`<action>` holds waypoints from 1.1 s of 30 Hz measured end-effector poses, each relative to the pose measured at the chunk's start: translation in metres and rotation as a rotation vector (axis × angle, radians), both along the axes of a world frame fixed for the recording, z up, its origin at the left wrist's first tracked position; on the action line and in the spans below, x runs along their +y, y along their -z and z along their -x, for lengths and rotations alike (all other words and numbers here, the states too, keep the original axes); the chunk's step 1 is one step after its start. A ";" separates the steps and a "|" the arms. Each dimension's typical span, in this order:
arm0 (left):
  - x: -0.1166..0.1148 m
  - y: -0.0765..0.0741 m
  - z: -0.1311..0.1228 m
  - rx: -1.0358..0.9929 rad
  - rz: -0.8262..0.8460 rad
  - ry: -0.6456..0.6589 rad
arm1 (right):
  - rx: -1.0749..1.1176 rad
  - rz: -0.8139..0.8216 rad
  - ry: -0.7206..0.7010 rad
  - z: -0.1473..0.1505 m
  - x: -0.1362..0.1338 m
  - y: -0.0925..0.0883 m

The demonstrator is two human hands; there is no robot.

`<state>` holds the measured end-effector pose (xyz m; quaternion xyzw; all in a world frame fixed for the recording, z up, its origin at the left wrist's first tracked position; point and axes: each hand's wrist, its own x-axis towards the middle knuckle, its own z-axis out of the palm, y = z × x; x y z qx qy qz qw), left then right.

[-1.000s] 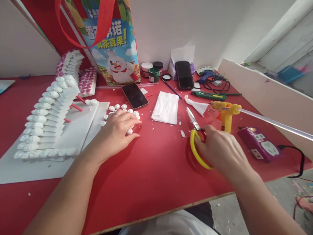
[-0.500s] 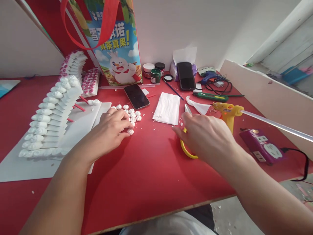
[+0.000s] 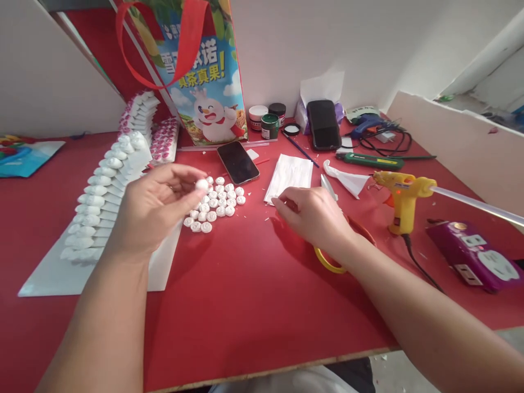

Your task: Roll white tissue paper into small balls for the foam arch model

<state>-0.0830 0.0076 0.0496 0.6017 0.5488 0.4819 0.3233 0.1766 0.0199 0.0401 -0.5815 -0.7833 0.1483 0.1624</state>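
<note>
My left hand (image 3: 153, 210) is raised above the red table (image 3: 254, 289), pinching a small white rolled piece (image 3: 201, 185) between thumb and fingertips. Below it lies a cluster of several similar white pieces (image 3: 215, 203). My right hand (image 3: 313, 215) rests low on the table with its fingers curled, fingertips touching the near corner of a white tissue (image 3: 290, 174). Yellow-handled scissors (image 3: 333, 229) lie under and behind that hand, blades pointing away. Whether the fingers pinch the tissue I cannot tell.
A white board with rows of white rolled pieces (image 3: 106, 196) lies at left. A yellow glue gun (image 3: 403, 196) stands at right, beside a purple power strip (image 3: 477, 256). At the back are a black phone (image 3: 238, 162), a printed bag (image 3: 204, 93) and paint jars (image 3: 269, 124).
My left hand has lifted off the table with one white piece in its fingertips. My right hand has let go of the scissors and slid left to the tissue's corner.
</note>
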 end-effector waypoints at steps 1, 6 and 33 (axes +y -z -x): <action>0.001 -0.001 0.002 -0.095 -0.014 -0.028 | 0.018 0.003 0.006 -0.001 0.002 0.002; 0.006 0.000 0.000 -0.349 0.028 -0.082 | 0.095 -0.018 0.034 -0.006 0.011 0.006; -0.026 0.050 -0.001 0.789 -0.412 0.112 | -0.080 -0.013 0.061 -0.018 0.020 -0.002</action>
